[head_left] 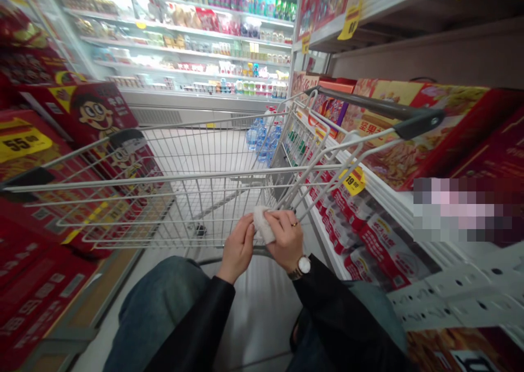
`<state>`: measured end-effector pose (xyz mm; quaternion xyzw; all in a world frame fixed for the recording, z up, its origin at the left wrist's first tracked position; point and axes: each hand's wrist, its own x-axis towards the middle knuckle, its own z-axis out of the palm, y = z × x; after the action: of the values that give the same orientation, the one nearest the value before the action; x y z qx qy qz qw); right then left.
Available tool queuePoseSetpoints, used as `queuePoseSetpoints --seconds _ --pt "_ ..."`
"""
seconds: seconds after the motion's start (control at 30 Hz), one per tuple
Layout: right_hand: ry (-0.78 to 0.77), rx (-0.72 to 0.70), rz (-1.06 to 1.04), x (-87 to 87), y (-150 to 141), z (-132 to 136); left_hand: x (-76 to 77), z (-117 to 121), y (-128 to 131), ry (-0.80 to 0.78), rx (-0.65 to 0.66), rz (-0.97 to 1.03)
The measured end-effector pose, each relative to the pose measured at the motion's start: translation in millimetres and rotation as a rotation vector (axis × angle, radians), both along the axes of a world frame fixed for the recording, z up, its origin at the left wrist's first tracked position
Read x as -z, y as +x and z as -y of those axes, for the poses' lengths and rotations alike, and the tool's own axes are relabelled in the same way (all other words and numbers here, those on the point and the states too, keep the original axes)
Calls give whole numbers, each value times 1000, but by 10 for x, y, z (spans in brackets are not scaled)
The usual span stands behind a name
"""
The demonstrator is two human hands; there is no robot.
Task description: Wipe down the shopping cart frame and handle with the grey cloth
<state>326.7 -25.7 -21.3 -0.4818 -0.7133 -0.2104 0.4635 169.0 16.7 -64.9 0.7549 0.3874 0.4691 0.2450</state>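
Observation:
A white cloth [263, 226], folded or bunched up, lies against the wire side of a metal shopping cart [196, 174]. My right hand [287, 237] presses and grips this cloth with curled fingers; a ring and a wristwatch show on that side. My left hand [238, 247] is closed right beside the cloth's left edge, at the same wires. Whether its fingertips pinch the cloth or a wire is hidden. The cart's grey handle [368, 102] is at the upper right, and a caster [200, 229] shows through the mesh.
Red boxed goods [36, 290] are stacked close on the left. On the right, a shelf holds gift boxes [393, 132] and packs of red-and-white cans [380, 241]. Beyond the cart stand blue-tinted water bottles [264, 140] and a lit refrigerated display [184, 50]. My bent knees [164, 301] flank my arms.

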Motion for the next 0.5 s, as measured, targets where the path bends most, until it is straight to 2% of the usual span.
queuePoseSetpoints --seconds 0.13,0.2,0.27,0.4,0.5 --pt "224 60 -144 -527 283 89 -12 5 1 2 -21 1" --pt "268 96 -166 -680 355 110 -20 4 -1 -7 -20 -3" --pt "267 116 -144 -693 354 105 -27 2 -5 -12 -19 -10" --pt "250 117 -63 -611 333 64 -31 1 -11 -5 -24 -22" --pt "323 156 -95 -744 447 59 -30 5 -13 -4 -23 -21"
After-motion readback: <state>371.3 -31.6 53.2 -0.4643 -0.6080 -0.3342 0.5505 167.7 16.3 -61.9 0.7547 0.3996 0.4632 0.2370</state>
